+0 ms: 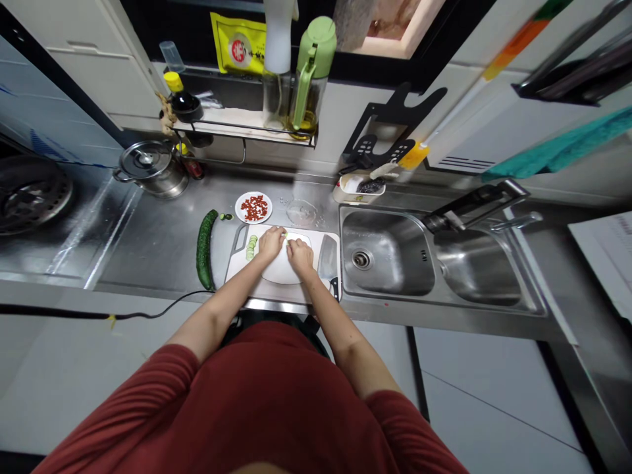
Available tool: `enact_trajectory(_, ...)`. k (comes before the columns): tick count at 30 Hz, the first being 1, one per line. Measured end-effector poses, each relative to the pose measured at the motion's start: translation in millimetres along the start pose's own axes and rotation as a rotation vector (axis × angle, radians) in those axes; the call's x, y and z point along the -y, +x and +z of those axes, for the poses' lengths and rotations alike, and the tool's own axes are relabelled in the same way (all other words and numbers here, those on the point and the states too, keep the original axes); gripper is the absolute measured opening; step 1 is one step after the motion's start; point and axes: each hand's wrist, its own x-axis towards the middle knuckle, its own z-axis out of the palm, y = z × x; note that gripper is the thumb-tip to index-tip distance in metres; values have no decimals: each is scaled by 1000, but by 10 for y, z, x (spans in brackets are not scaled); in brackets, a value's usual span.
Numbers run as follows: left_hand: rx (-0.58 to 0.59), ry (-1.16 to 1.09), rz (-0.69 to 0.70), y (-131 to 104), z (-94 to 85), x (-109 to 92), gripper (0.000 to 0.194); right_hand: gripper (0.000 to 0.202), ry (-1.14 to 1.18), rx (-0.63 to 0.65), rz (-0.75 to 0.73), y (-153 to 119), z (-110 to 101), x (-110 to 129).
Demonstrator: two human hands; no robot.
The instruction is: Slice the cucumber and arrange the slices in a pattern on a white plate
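Note:
Over a white plate [282,271] on the cutting board [237,262], my left hand [270,243] and my right hand [299,255] meet with fingers pinched. A small pale-green cucumber slice [286,238] shows between their fingertips, partly hidden. More cucumber slices [251,246] lie in an overlapping row on the board, left of my left hand. To the right of the plate rests a cleaver [327,257], its black handle toward me. A whole cucumber [204,249] lies on the counter left of the board, with cut cucumber ends [226,216] nearby.
Behind the board stands a small plate of chopped red pieces [254,208]. A lidded steel pot [151,168] is at the back left. The double sink [388,253] adjoins the board's right side. Bottles stand on a wall rack [237,123]; a black cable [162,311] crosses the front edge.

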Motion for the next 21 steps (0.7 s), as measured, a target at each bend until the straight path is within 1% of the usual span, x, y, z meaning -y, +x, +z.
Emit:
enact_trajectory(7,17,9,-19,-16,-39,-36,26,30,-2,22,15,5,-34,19)
enact_trajectory(21,12,11,-10,-3,-8,-13,25,29,3,6,22,2,-22,27)
